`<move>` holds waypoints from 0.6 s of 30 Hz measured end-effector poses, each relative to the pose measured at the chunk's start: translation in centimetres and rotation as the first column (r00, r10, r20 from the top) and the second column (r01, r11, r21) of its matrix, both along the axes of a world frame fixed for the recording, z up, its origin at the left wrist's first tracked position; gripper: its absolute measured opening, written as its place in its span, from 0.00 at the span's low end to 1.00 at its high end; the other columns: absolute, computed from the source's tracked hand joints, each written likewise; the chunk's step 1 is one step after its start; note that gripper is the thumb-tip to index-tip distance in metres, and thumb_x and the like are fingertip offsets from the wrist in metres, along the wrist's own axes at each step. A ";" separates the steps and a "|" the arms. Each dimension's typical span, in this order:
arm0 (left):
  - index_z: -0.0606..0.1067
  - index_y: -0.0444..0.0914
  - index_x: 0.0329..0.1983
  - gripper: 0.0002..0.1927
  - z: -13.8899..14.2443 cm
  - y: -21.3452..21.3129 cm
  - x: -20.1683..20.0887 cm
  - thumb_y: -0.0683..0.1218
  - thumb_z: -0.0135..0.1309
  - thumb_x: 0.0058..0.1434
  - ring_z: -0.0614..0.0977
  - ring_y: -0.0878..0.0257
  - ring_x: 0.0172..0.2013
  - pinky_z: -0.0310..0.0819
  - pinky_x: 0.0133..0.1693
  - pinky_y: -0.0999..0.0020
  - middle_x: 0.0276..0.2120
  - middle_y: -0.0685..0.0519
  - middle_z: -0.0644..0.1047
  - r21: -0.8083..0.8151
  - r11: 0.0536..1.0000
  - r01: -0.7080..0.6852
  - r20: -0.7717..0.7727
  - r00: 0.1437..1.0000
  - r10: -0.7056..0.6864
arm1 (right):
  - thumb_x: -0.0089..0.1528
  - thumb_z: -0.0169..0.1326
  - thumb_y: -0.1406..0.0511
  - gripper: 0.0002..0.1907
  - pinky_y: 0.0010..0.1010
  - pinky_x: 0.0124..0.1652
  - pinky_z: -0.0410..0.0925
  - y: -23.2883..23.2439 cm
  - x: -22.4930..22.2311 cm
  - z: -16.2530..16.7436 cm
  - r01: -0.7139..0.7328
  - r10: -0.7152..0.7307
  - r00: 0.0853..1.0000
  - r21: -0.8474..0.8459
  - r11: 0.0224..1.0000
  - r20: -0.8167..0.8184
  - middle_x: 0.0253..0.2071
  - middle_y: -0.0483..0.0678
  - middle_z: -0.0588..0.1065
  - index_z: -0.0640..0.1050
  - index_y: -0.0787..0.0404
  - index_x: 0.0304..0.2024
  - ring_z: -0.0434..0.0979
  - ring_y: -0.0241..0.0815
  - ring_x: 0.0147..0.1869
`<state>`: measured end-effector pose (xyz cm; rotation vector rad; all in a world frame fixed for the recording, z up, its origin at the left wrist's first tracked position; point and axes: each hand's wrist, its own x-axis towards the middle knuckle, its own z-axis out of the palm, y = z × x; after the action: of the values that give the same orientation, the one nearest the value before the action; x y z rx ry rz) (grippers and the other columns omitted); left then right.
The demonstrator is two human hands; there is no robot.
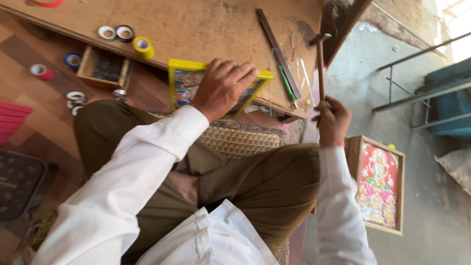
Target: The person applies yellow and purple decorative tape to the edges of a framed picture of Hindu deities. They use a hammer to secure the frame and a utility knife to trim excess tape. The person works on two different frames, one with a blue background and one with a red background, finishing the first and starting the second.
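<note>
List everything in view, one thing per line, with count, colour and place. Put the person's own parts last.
yellow-framed picture: 1, yellow frame, on the board's near edge under the left hand
hammer: 1, wooden handle, dark head, held upright at the board's right end
board: 1, brown, across the top
tape rolls: several; white, dark and yellow on the board, blue, red and white on the floor at left
small wooden box: 1, dark contents, below the board's edge
metal ruler: 1, dark, on the board
green pen: 1, beside the ruler
wood-framed picture: 1, mostly red, on the floor at right
left hand: pressed flat on the yellow-framed picture
right hand: gripping the hammer
</note>
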<state>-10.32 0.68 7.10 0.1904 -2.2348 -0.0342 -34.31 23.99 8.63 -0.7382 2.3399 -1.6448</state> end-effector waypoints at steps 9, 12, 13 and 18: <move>0.79 0.36 0.48 0.08 0.6 0.0 0.0 0.38 0.55 0.68 0.82 0.54 0.52 0.72 0.54 0.56 0.52 0.48 0.80 0.109 0.990 0.088 -0.093 0.993 -0.078 | 0.56 0.63 0.69 0.13 0.39 0.42 0.74 -4.8 -12.3 -5.6 0.277 -0.019 0.843 0.403 0.872 -0.537 0.36 0.57 0.82 0.86 0.55 0.44 0.83 0.54 0.39; 0.78 0.33 0.50 0.11 1.1 -0.2 0.6 0.38 0.53 0.65 0.81 0.51 0.52 0.73 0.55 0.54 0.51 0.45 0.80 0.159 0.983 0.095 -0.066 0.994 -0.086 | 0.56 0.65 0.67 0.13 0.41 0.43 0.73 -5.7 -12.3 -6.6 0.266 0.017 0.840 0.438 0.859 -0.543 0.38 0.58 0.82 0.86 0.56 0.44 0.83 0.56 0.41; 0.77 0.32 0.51 0.12 1.3 -0.3 0.7 0.38 0.52 0.66 0.81 0.51 0.52 0.73 0.56 0.55 0.52 0.45 0.79 0.149 0.984 0.096 -0.052 0.995 -0.089 | 0.58 0.63 0.67 0.14 0.40 0.44 0.73 -6.0 -11.8 -6.4 0.262 0.015 0.835 0.421 0.868 -0.549 0.41 0.58 0.81 0.84 0.58 0.47 0.82 0.55 0.44; 0.74 0.30 0.59 0.18 1.8 0.1 1.0 0.40 0.50 0.67 0.80 0.50 0.54 0.70 0.59 0.55 0.54 0.42 0.78 0.065 0.997 0.045 0.025 0.999 -0.047 | 0.68 0.55 0.68 0.17 0.39 0.53 0.73 -8.5 -4.3 -1.7 -0.292 0.226 0.863 -0.080 0.953 -0.452 0.57 0.60 0.76 0.77 0.65 0.59 0.79 0.52 0.58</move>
<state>-9.36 0.77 8.89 0.1757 -2.2660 -0.1296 -38.57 15.53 6.88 -1.5275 2.2628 -1.6736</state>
